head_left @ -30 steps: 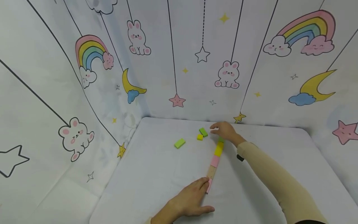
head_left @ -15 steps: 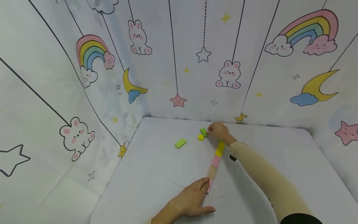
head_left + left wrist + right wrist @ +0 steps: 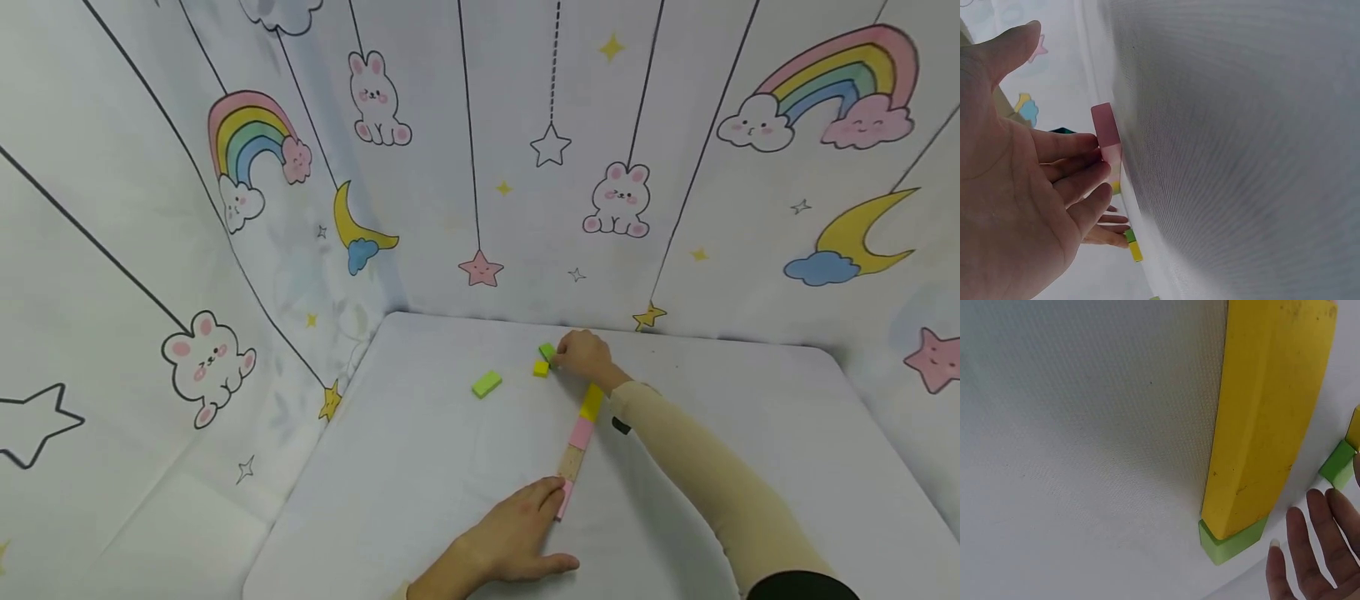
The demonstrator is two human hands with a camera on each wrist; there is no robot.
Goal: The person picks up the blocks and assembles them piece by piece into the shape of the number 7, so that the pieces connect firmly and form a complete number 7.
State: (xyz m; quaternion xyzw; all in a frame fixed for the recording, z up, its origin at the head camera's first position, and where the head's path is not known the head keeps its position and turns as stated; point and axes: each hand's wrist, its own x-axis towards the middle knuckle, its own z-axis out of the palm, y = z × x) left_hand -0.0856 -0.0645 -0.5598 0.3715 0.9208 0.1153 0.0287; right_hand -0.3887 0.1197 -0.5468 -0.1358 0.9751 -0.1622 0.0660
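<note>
My left hand [image 3: 516,533] rests with extended fingers against the near pink block [image 3: 566,500] of a row. In the left wrist view its fingertips touch the side of that pink block [image 3: 1107,131]. Beyond it the row runs through a plain wooden block [image 3: 571,461], another pink block [image 3: 581,433] and a yellow block [image 3: 591,403]. A green block [image 3: 1232,542] ends it, hidden behind my right hand [image 3: 585,353] in the head view. That hand pinches a loose green block [image 3: 547,352] between thumb and forefinger, its other fingers spread.
Touching the loose green block is a small yellow block [image 3: 541,369]. Farther left lies a light green block [image 3: 487,384]. The white table [image 3: 390,467] meets walls of printed cloth [image 3: 435,167] at the back and left.
My right hand has come left from above the far end of the row to the loose green block, its fingers closing in. The left hand stays put.
</note>
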